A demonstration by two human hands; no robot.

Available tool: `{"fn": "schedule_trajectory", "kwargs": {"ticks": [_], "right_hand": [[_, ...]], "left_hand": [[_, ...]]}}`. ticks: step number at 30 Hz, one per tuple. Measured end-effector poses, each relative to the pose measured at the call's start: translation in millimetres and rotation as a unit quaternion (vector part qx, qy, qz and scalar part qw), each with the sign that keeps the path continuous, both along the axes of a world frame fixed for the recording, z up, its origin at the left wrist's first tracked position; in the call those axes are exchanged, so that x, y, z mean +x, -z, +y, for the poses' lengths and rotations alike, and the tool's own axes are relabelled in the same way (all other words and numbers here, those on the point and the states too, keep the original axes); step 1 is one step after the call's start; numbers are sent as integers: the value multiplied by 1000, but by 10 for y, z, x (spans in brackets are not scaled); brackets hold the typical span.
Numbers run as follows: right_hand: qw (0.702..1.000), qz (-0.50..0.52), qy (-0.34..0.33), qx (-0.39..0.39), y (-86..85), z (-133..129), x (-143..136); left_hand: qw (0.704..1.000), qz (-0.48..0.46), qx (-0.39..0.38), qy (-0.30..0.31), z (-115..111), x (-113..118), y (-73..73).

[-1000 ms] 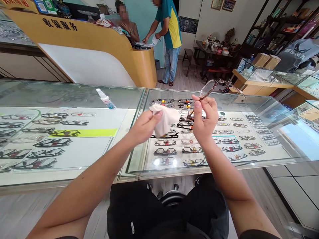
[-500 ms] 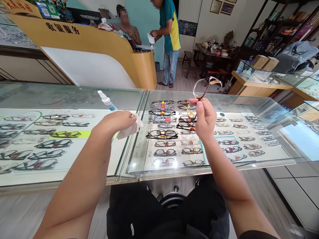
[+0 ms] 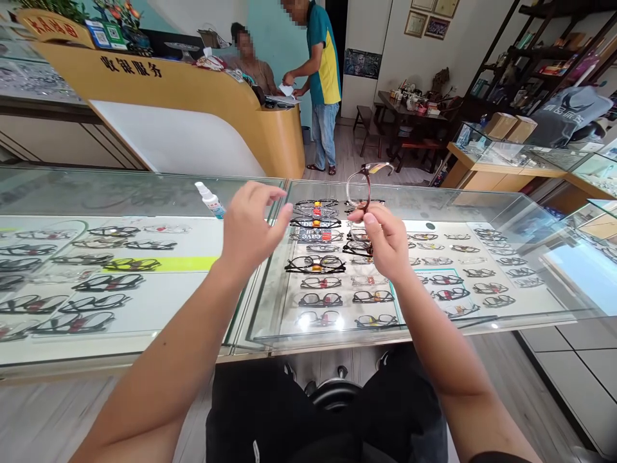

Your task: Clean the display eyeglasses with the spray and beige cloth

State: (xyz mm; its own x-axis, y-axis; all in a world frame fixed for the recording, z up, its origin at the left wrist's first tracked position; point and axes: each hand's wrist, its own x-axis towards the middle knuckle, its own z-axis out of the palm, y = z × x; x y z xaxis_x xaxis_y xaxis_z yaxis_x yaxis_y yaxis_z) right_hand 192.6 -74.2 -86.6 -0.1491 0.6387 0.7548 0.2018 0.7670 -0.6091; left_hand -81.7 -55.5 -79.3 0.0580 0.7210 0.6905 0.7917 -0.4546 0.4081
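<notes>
My right hand (image 3: 387, 239) pinches a pair of eyeglasses (image 3: 369, 191) by the lower part of its rim, holding it up above the glass counter. The frame is brownish red and clear, with one temple stretching away to the right. To its left, my left hand (image 3: 253, 225) is raised over the seam of the counter, thumb and fingers apart, with nothing visible between them. A white spray bottle (image 3: 210, 200) with a blue label stands just left of that hand, its lower end partly covered. No cloth shows now.
Beneath my hands a glass display counter (image 3: 263, 344) holds rows of eyeglass frames (image 3: 315, 263). Across the aisle is a yellow and white cashier desk (image 3: 279, 138), with a seated person (image 3: 253, 67) and a standing person (image 3: 322, 83). Another display case (image 3: 482, 170) stands at right.
My left hand has let go of the white cloth, risen and moved right with its fingers opening. My right hand has brought the eyeglasses left and slightly lower.
</notes>
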Motion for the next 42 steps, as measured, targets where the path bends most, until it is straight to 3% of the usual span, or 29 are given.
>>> {"fn": "schedule_trajectory", "kwargs": {"ticks": [3, 8, 14, 19, 27, 30, 33, 39, 42], "right_hand": [[999, -15, -41, -18, 17, -13, -30], [991, -17, -114, -66, -7, -39, -27], [966, -15, -208, -151, -104, -72, 63], [928, -11, -288, -236, -184, -116, 103], [881, 11, -342, -326, -202, -67, 115], [881, -19, -340, -329, -328, -32, 144], [901, -73, -319, -287, -585, -36, 195], [942, -152, -238, -180, -1235, -167, 288], [963, -166, -170, -128, -1482, -239, 295]], "left_hand": [[993, 9, 88, 77, -75, 187, 58], [971, 45, 178, 151, -103, 254, 154], [968, 70, 183, 156, -88, 251, 166], [953, 66, 242, 170, -100, 264, 153], [949, 56, 259, 173, -191, 280, 86], [955, 52, 224, 186, -238, 291, -38], [956, 46, 212, 198, -269, 317, -246], [930, 55, 299, 208, -268, 401, -800], [912, 61, 345, 213, -207, 416, -1033]]}}
